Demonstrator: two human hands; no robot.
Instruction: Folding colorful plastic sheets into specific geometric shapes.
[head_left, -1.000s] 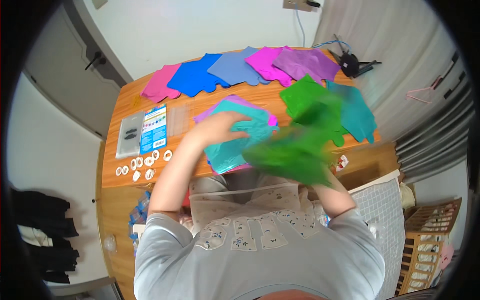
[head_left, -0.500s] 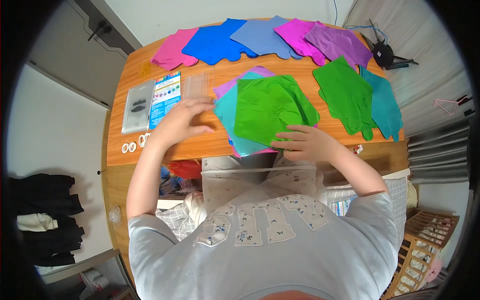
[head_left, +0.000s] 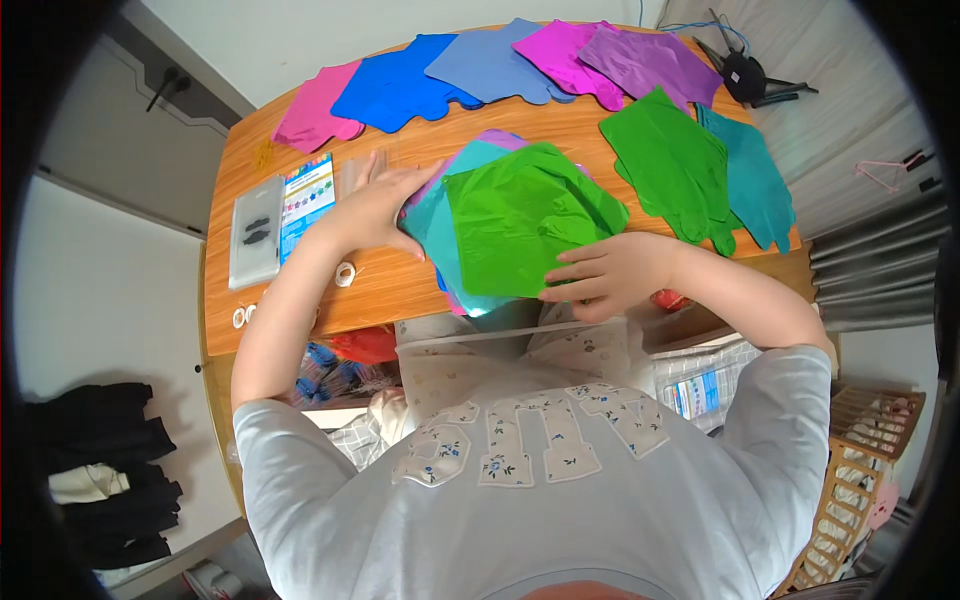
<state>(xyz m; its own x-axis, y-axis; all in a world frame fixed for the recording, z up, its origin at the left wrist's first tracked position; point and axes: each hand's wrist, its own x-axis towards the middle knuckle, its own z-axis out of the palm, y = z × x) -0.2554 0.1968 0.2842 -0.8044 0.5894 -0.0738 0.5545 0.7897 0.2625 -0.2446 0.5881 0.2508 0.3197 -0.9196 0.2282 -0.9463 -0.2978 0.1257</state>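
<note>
both hands are now settling flat and open on the green sheet [head_left: 525,215], left hand [head_left: 375,205] beside its stack [head_left: 445,245], right hand [head_left: 605,275] at its near edge, risking creasing it.

green sheet [head_left: 525,215], teal sheet [head_left: 440,225], orange table [head_left: 390,285]

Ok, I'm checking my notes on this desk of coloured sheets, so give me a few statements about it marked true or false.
1. The right hand rests on the near edge of the green sheet that tops the stack. True.
2. The left hand lies on the left side of that stack. True.
3. The top sheet of the stack is purple. False: it is green, with a teal sheet under it.
4. The wooden table holds only that one stack. False: a row of pink, blue, magenta and purple sheets lies along its far edge.
5. Both hands are lifted off the table. False: both press on the stack.
</note>
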